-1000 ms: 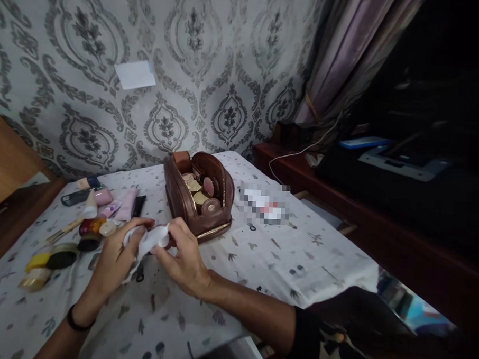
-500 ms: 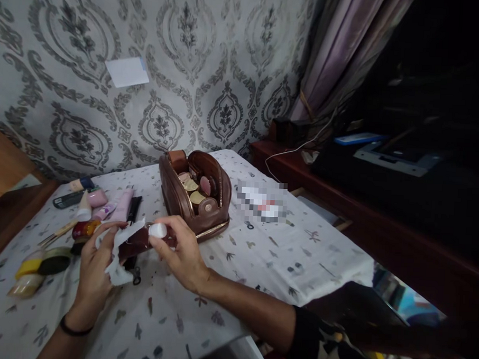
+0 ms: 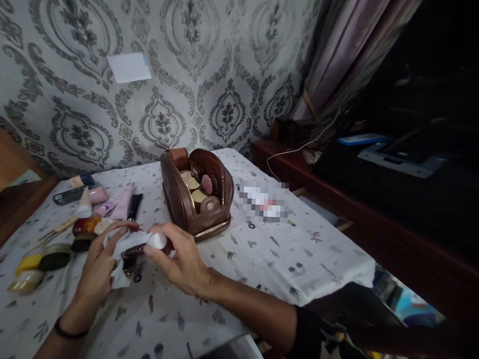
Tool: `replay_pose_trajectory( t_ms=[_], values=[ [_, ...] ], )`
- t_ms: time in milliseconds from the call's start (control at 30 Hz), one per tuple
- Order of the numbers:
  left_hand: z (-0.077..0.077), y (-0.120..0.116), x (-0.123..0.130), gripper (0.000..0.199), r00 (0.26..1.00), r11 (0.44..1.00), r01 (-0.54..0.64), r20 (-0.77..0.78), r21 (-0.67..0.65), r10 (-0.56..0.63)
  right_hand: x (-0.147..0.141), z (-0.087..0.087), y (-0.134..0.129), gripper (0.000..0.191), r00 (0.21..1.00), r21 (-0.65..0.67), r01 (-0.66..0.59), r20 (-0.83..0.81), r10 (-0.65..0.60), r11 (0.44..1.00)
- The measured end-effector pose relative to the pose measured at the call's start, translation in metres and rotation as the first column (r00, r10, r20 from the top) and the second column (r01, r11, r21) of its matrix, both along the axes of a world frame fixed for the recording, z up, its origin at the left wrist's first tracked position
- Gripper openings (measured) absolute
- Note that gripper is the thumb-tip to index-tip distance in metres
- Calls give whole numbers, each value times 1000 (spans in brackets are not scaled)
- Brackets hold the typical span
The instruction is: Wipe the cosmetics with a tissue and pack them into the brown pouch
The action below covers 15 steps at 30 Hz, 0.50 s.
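My left hand (image 3: 96,266) is closed round a crumpled white tissue (image 3: 121,278), which lies against a glossy dark brown piece (image 3: 133,250). My right hand (image 3: 182,259) pinches a small white rounded, cap-like thing (image 3: 156,240) between thumb and fingers. Brown also shows behind the right fingers; whether it belongs to the same piece I cannot tell. Just beyond the hands stands a brown leather cosmetic bag (image 3: 179,198), unzipped, with several round compacts (image 3: 199,196) inside. A small black item with a ring (image 3: 137,276) lies below the tissue.
At left on the patterned tablecloth (image 3: 267,276) lie pink tubes (image 3: 123,202), a black tube (image 3: 134,206), brushes (image 3: 58,230), round jars (image 3: 26,281) and small bottles. A blurred-out packet (image 3: 264,202) lies right of the bag. A dark red cabinet (image 3: 321,204) borders the table's right side.
The tissue has been drawn over the brown piece and now covers more of it. Both hands have come closer together. The white cap-like thing has dipped slightly in my right fingers.
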<state>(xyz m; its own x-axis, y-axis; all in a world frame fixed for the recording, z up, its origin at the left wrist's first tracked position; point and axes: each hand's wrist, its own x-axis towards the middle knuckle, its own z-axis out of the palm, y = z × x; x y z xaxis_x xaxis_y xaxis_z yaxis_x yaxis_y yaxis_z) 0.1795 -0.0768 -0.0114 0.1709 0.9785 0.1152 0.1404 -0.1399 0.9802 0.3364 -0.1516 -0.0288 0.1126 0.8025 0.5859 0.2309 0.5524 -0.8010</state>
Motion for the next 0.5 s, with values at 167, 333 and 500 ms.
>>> replay_pose_trajectory(
  t_ms=[167, 333, 500],
  values=[
    [7, 1, -4, 38, 988, 972, 156, 35, -176, -152, 1, -8, 2, 23, 982, 91, -58, 187, 40, 994],
    [10, 0, -5, 37, 985, 960, 174, 45, -220, -168, 5, -9, 5, 24, 967, 90, -86, 247, 61, 992],
    [4, 1, 1, 35, 996, 994, 40, 79, -103, -32, 0, -10, 7, 30, 985, -3, -29, 173, 29, 1000]
  ],
)
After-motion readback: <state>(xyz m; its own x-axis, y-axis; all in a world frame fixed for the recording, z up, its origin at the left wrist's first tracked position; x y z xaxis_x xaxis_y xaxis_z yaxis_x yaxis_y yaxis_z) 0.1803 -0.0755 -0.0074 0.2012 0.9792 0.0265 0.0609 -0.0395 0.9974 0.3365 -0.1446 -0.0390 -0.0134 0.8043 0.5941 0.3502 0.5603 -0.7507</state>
